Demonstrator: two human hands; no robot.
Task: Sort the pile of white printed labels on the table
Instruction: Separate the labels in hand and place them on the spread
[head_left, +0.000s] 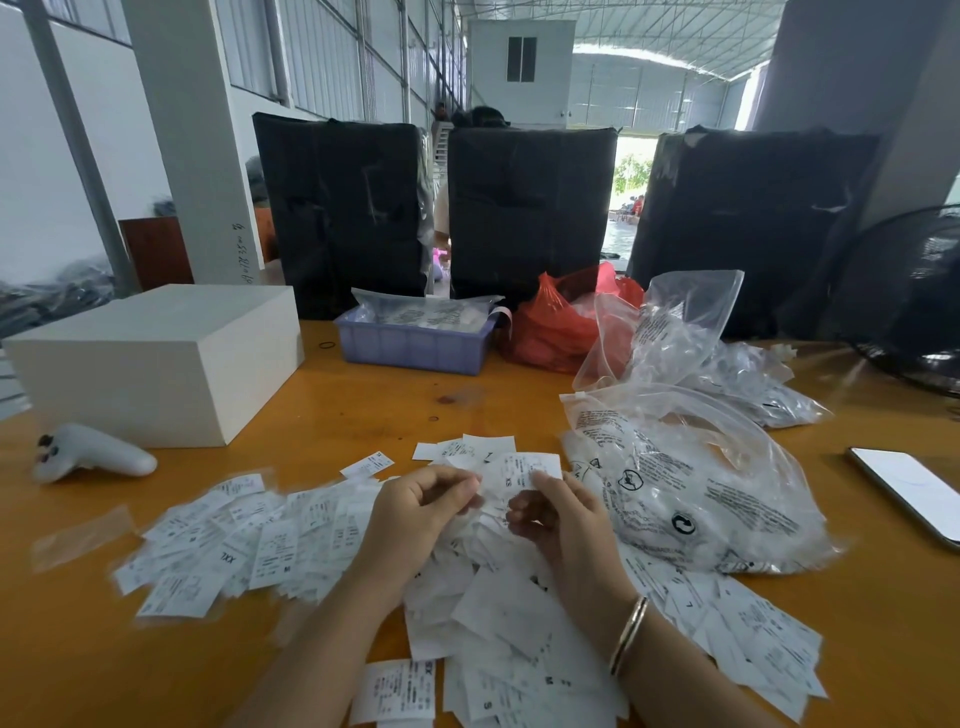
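Both hands meet over the middle of the wooden orange-brown bench (519, 400). The left hand (415, 512) has its fingers curled inward, apparently pinching the edge of a small white printed paper label (524, 470), though the contact is partly hidden. The right hand (558, 514) has its thumb and fingers curled round the same label from the other side, holding it upright as if to read its size mark.

Under and around both hands lies the loose heap of white printed labels (498, 613), still jumbled and overlapping at every angle. It spreads beyond the right wrist and down toward the person's body. To the outside of the left hand, a fanned spread of labels (228, 540) lies flatter and more evenly, which may be a sorted group; one there reads XXL. Motion blur keeps me from telling how many separate groups it holds.

Just beyond the fingertips a few labels (467, 449) lie apart, possibly another group begun.

My judgement: sorting is under way but far from finished, since most of the heap is unsorted.

Just outside the right hand sits a crumpled clear plastic bag with black print (691, 493).
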